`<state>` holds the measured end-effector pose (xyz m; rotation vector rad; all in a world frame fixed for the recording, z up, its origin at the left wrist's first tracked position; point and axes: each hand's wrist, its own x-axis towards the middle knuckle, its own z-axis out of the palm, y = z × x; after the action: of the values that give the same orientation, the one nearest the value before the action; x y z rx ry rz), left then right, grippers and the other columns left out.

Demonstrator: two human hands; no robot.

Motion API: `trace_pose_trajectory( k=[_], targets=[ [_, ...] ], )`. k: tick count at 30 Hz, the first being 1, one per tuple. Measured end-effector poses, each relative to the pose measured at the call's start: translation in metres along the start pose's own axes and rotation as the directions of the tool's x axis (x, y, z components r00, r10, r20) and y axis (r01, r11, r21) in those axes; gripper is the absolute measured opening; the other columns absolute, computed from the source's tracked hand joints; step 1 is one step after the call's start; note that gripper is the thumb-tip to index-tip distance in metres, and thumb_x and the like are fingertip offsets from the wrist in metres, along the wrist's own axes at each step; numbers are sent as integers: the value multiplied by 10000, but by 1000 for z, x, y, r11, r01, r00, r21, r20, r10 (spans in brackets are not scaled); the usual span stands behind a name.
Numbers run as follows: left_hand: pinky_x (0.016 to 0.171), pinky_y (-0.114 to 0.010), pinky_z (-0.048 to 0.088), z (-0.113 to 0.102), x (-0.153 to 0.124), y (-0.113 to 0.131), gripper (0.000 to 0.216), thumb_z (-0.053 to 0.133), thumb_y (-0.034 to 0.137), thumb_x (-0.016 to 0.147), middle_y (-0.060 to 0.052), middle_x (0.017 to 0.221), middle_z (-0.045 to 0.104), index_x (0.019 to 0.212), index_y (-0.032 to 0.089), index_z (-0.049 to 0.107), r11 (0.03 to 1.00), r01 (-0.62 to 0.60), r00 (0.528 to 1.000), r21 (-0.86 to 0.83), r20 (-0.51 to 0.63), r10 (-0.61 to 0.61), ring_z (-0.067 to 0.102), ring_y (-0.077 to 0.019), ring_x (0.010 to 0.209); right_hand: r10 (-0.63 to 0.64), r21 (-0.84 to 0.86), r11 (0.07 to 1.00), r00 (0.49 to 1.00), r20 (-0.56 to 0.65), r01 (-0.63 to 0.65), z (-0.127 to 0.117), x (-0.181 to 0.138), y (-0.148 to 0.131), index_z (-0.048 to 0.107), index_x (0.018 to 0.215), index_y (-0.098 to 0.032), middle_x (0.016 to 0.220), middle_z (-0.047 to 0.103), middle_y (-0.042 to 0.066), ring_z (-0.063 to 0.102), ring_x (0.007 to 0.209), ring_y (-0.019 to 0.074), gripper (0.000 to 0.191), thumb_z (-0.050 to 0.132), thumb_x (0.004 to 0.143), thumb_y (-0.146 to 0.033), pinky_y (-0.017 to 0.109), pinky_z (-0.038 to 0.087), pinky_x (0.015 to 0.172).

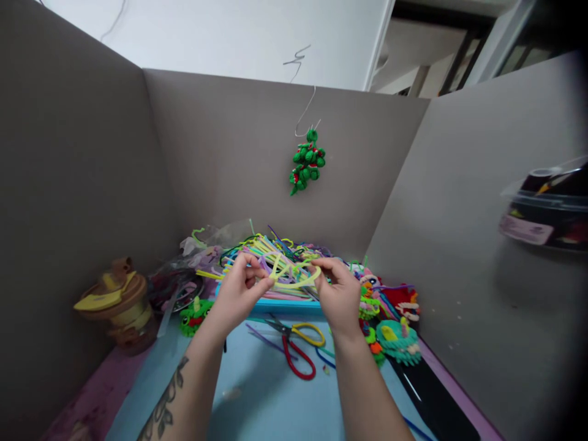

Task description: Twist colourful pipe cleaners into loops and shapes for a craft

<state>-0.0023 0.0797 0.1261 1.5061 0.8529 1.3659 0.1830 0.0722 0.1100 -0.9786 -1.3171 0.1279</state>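
Both hands are raised above the blue mat [271, 398] and pinch a light yellow-green pipe cleaner [294, 280] bent into a loop between them. My left hand [239, 294] grips its left end with thumb and fingers closed. My right hand [337, 291] holds the right end, fingers curled. Just behind the hands lies a heap of coloured pipe cleaners [266, 251] in a blue tray [285, 304].
Pliers with red and yellow handles [298, 343] lie on the mat below the hands. Finished pipe-cleaner figures [395, 337] sit at the right, a green one [195, 313] at the left, beside a brown and yellow toy [119, 303]. A green ornament [307, 160] hangs on the grey partition.
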Motion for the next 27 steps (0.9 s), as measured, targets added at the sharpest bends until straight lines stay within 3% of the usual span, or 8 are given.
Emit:
trace_pose_trajectory(
  k=[8, 12, 15, 19, 27],
  targets=[
    [575, -201, 418, -2, -1, 2, 295, 719, 158, 648, 0, 710, 606, 795, 211, 468, 998, 11, 1000, -55, 24, -10, 573, -116, 616, 165, 173, 967, 978, 127, -186, 2, -6, -17, 659, 780, -217, 745, 632, 24, 579, 690, 166, 54, 641, 747, -257, 291, 463, 631],
    [597, -209, 428, -2, -4, 5, 267, 698, 168, 676, -10, 749, 611, 794, 210, 462, 998, -8, 999, -59, 45, 11, 567, -118, 645, 314, 278, 876, 904, 291, -394, 5, -2, -18, 625, 767, -201, 673, 592, -1, 539, 613, 136, 111, 670, 696, -274, 248, 434, 553],
    [586, -202, 414, 0, -4, 5, 268, 712, 169, 663, -6, 748, 605, 792, 208, 480, 995, 2, 999, -98, 34, 1, 552, -113, 634, 358, 306, 816, 844, 400, -491, 9, 0, -20, 586, 746, -195, 631, 552, -27, 509, 578, 116, 170, 698, 634, -255, 222, 415, 530],
    [572, -196, 394, 3, -3, 2, 284, 729, 168, 646, -1, 734, 603, 785, 207, 485, 993, -12, 1000, -117, 0, 12, 538, -108, 614, 367, 249, 827, 820, 440, -504, 13, -1, -23, 562, 705, -192, 623, 537, -36, 475, 554, 104, 164, 694, 621, -241, 215, 387, 519],
    [629, -232, 453, 3, -1, -3, 292, 672, 169, 710, -26, 785, 638, 902, 221, 459, 999, -45, 997, -19, 57, 46, 609, -144, 708, 363, 179, 871, 845, 392, -457, 15, -3, -17, 569, 696, -191, 597, 506, -45, 439, 534, 100, 111, 665, 656, -230, 213, 344, 504]
  ],
)
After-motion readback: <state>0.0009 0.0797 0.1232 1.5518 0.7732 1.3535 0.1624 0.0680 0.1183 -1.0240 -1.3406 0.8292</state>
